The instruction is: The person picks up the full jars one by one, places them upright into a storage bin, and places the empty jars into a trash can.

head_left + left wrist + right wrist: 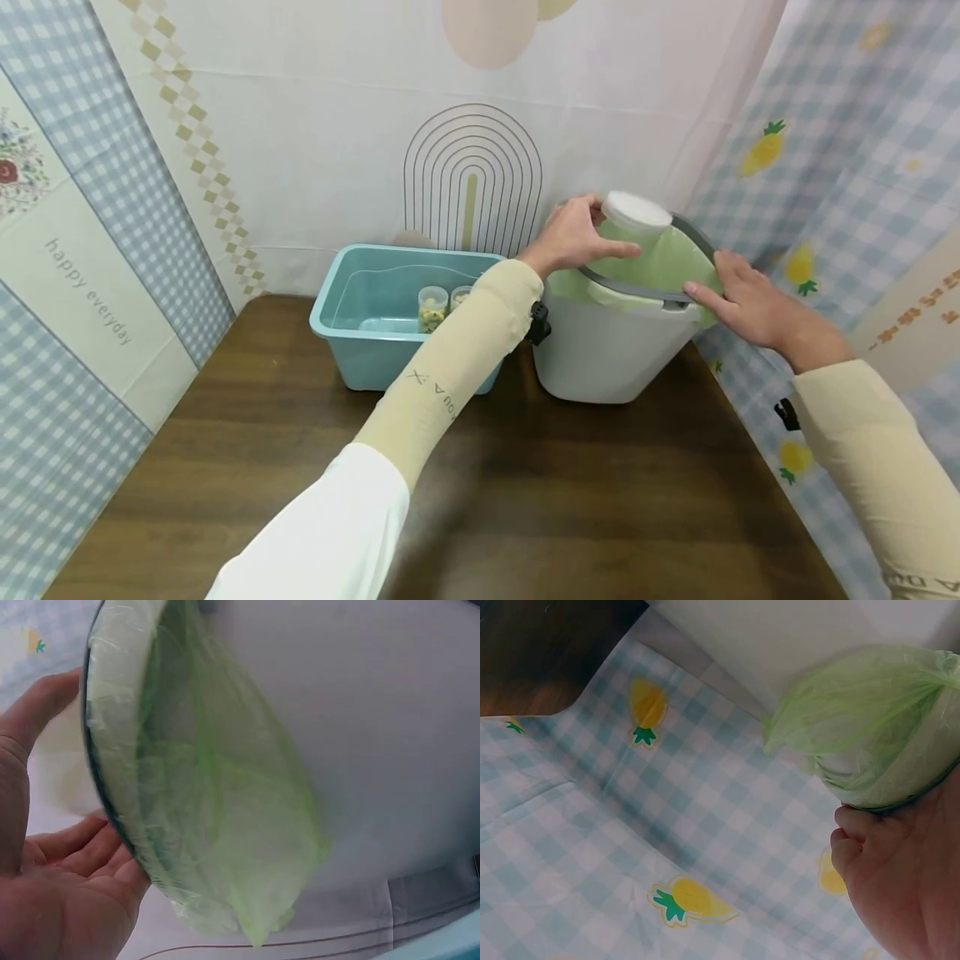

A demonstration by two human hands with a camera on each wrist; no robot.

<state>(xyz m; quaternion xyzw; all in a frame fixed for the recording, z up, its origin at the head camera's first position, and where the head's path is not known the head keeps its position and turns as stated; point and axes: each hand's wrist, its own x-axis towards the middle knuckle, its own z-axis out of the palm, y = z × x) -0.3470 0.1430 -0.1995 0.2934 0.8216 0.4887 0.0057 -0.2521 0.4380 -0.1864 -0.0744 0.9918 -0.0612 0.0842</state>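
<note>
A clear plastic container with a white round lid (637, 210) is held in my left hand (573, 236), between thumb and fingers, above the mouth of a grey-white trash can (611, 350). In the left wrist view the container (66, 761) looks blurred, and its contents cannot be made out. A light green bag (660, 262) lines the can and folds over its dark grey rim (693, 237). My right hand (757, 304) grips that rim at its right side, the thumb towards the inside. In the right wrist view curled fingers (853, 829) meet the rim's underside.
A blue plastic tub (375, 354) stands left of the can, with two small clear cups (432, 310) of yellowish pieces in it. My left forearm crosses over its right part. The brown wooden table (300, 475) is bordered by patterned cloth (337, 108) behind and at both sides.
</note>
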